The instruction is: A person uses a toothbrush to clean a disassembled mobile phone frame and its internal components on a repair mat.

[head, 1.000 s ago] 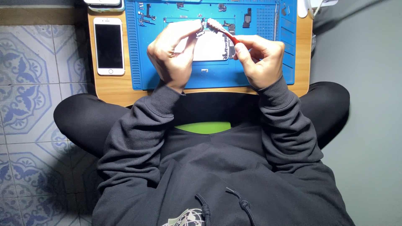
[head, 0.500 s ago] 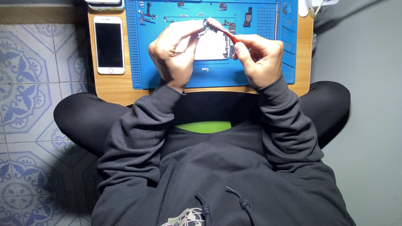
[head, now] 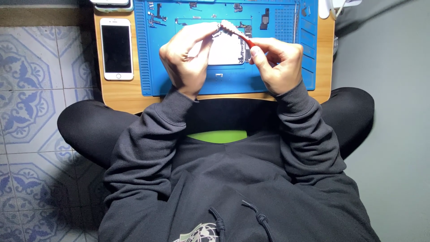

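Seen from above, a person in a dark hooded sweatshirt sits cross-legged at a small light wooden table (head: 121,92), most of which is covered by a blue rubber work mat (head: 233,83) with ridged edges and shallow compartments. The left hand (head: 186,60) is curled over the middle of the mat, its fingers bent and pinching a small part near the top edge of an opened white phone body (head: 226,51) that lies flat on the mat; what exactly is held between those fingertips is too small to tell. The right hand (head: 277,60) is clenched around a thin red-handled tool (head: 245,40), gripped between thumb and forefinger, with its tip angled up and to the left so that it meets the left hand's fingertips just above the phone body. Small dark loose parts (head: 154,18) and screws lie scattered in the mat's upper compartments, apart from the hands. To the left of the mat, on the bare wood, a white smartphone with a dark screen (head: 116,48) lies face up, well apart from both hands. Patterned blue-and-white floor tiles (head: 31,89) show to the left of the table.
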